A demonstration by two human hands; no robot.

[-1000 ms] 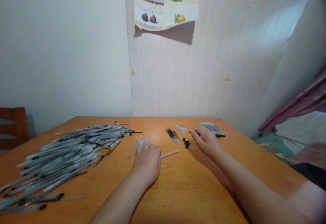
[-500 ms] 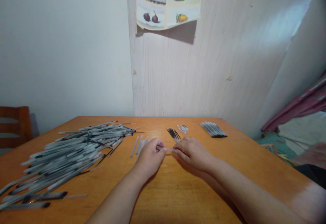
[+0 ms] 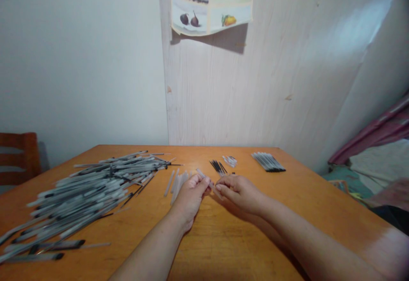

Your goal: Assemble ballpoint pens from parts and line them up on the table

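Note:
My left hand [image 3: 191, 196] is closed on a translucent white pen barrel [image 3: 217, 192], gripped between thumb and fingers. The barrel slants from upper left down to the right, above the table. Close by its lower part is my right hand [image 3: 239, 190], fingertips pinched together; what they hold, if anything, is too small to make out. Several loose pen barrels [image 3: 177, 183] lie just left of my left hand. Beyond my right hand lie black-ended thin refills [image 3: 218, 167] and a small cluster of clear and dark pieces [image 3: 229, 161].
A large heap of pens and pen parts [image 3: 96, 191] covers the left of the wooden table [image 3: 204, 247]. A neat row of pens with black ends [image 3: 268, 162] lies at the back right. A wooden chair [image 3: 19, 157] stands at left; the wall is behind.
The barrel between my hands has turned from level to a slant, its upper end now showing above my left fingers. My left hand has rolled slightly, and a small dark piece shows behind my right hand.

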